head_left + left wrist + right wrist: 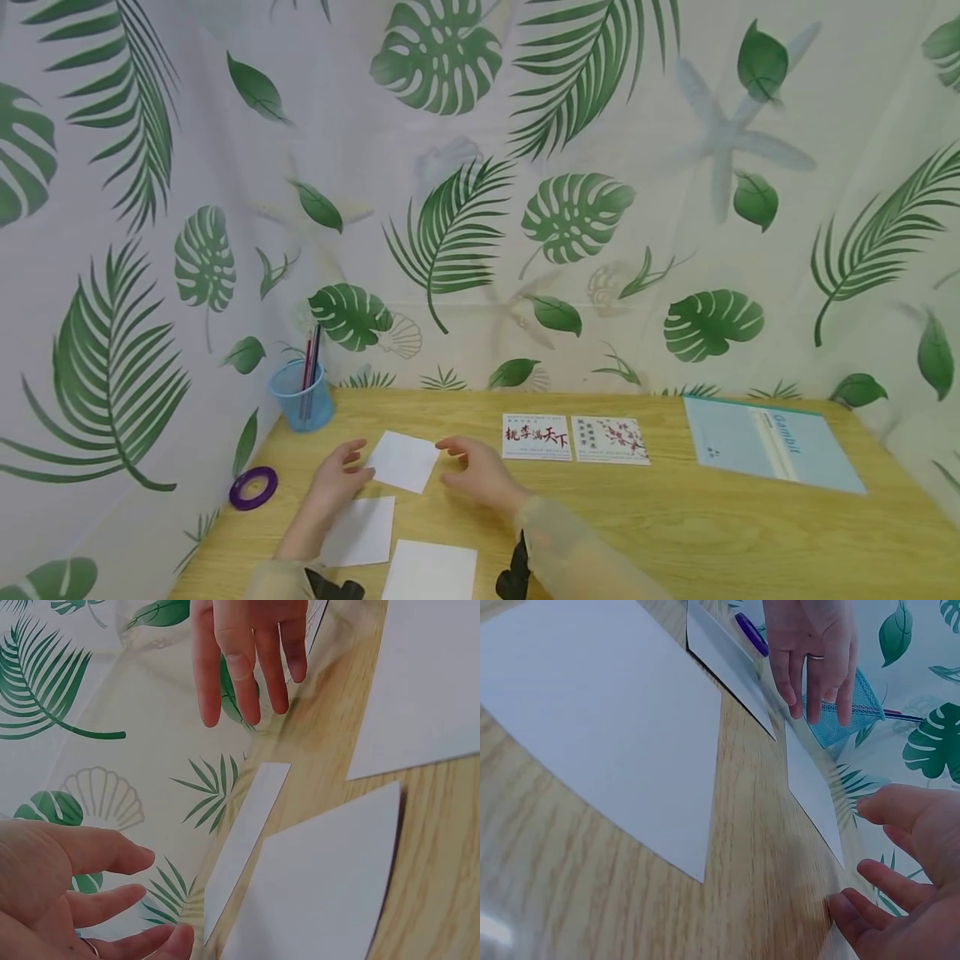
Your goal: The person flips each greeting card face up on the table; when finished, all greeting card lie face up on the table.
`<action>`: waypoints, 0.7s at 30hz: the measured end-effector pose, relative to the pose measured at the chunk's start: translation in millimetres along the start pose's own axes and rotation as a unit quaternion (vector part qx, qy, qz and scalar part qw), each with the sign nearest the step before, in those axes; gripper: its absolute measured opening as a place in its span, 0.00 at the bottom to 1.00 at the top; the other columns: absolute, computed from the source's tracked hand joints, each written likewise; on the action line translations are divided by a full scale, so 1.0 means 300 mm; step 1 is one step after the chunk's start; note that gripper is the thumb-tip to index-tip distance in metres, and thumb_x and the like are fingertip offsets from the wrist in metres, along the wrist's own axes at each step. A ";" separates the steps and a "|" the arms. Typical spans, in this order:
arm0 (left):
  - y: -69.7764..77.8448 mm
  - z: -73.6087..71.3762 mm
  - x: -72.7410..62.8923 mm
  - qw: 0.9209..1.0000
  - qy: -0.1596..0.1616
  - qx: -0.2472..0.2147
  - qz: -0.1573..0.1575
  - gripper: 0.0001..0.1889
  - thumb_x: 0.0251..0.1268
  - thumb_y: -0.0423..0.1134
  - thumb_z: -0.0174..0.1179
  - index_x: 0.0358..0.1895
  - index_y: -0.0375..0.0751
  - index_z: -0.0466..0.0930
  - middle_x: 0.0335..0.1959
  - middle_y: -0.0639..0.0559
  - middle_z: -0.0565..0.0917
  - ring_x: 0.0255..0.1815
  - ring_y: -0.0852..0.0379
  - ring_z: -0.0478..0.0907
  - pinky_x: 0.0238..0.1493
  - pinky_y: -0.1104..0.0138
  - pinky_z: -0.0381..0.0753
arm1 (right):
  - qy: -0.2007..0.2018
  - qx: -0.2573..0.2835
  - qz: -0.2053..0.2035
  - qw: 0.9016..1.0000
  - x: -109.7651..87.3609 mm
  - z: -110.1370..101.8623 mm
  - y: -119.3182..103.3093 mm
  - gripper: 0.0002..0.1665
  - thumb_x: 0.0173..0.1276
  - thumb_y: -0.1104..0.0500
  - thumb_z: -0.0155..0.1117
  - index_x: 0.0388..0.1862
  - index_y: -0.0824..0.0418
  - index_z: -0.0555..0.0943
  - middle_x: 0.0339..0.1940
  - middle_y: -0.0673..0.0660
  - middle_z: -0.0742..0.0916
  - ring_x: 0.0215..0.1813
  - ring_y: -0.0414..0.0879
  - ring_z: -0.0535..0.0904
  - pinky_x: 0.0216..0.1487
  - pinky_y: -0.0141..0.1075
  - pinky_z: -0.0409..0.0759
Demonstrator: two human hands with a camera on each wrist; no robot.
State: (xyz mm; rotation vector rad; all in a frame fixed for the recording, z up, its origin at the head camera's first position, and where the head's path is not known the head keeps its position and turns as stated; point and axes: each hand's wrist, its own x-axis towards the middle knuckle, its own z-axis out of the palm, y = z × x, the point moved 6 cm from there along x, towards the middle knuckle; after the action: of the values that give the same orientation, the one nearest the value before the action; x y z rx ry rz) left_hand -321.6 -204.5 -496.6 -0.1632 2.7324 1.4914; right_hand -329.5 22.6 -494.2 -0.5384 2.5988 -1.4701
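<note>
Three white square sheets lie on the table. The far sheet (403,460) sits between my two hands. My left hand (335,481) is at its left side, fingers loosely bent, with the thumb near the edge. My right hand (480,475) is at its right side, fingertips close to the far right corner. Both wrist views show the fingers spread and relaxed, with nothing gripped. Below the left hand lies a second sheet (363,533), partly covered by the forearm. A third sheet (431,571) is nearest to me, cut off by the frame's bottom.
Two printed cards with Chinese characters, one in red (535,437) and one with blossoms (610,440), lie right of my hands. Further right is a light blue folder (776,442). At left stand a blue mesh pen cup (302,400) with pencils and a purple tape roll (253,488).
</note>
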 end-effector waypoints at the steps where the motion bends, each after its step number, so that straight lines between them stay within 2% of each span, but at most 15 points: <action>1: 0.001 0.001 0.000 1.000 -0.002 0.002 0.000 0.28 0.65 0.30 0.60 0.68 0.29 0.67 0.64 0.25 0.71 0.62 0.30 0.73 0.60 0.45 0.77 | 0.000 0.001 -0.001 1.000 0.002 0.002 -0.001 0.26 0.62 0.64 0.69 0.61 0.62 0.78 0.58 0.66 0.82 0.60 0.62 0.77 0.62 0.55 0.75; 8: -0.001 -0.006 -0.008 1.000 0.000 0.002 0.007 0.28 0.64 0.30 0.60 0.68 0.28 0.66 0.64 0.23 0.71 0.62 0.28 0.72 0.62 0.44 0.75 | -0.004 -0.010 0.001 1.000 0.008 0.013 0.004 0.25 0.62 0.65 0.69 0.60 0.62 0.78 0.59 0.66 0.82 0.60 0.61 0.77 0.63 0.56 0.74; 13: -0.011 -0.012 -0.009 1.000 0.005 -0.001 -0.003 0.29 0.64 0.30 0.60 0.68 0.28 0.66 0.63 0.23 0.72 0.62 0.29 0.73 0.61 0.44 0.75 | -0.015 -0.027 -0.011 0.999 0.015 0.030 -0.005 0.26 0.61 0.64 0.69 0.60 0.61 0.79 0.59 0.64 0.82 0.62 0.61 0.76 0.64 0.55 0.74; 17: -0.011 -0.011 0.004 1.000 0.005 -0.006 -0.015 0.30 0.65 0.31 0.60 0.69 0.29 0.65 0.63 0.23 0.72 0.63 0.30 0.72 0.61 0.45 0.75 | -0.010 -0.047 -0.038 0.998 0.025 0.035 -0.022 0.25 0.59 0.65 0.70 0.57 0.60 0.81 0.60 0.62 0.83 0.65 0.62 0.75 0.67 0.56 0.71; 21: -0.015 -0.004 0.013 1.000 -0.003 -0.015 -0.018 0.30 0.65 0.32 0.61 0.70 0.30 0.64 0.64 0.24 0.71 0.64 0.30 0.71 0.62 0.45 0.75 | -0.007 -0.077 -0.081 0.994 0.029 0.042 -0.045 0.22 0.56 0.68 0.70 0.52 0.61 0.84 0.56 0.60 0.86 0.63 0.61 0.77 0.66 0.55 0.72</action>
State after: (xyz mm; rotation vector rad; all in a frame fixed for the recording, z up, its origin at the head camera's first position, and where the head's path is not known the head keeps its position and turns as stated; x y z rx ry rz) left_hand -324.9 -208.3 -499.8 -0.2079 2.6887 1.5225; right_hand -331.0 2.9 -488.8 -0.7921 2.7297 -1.3074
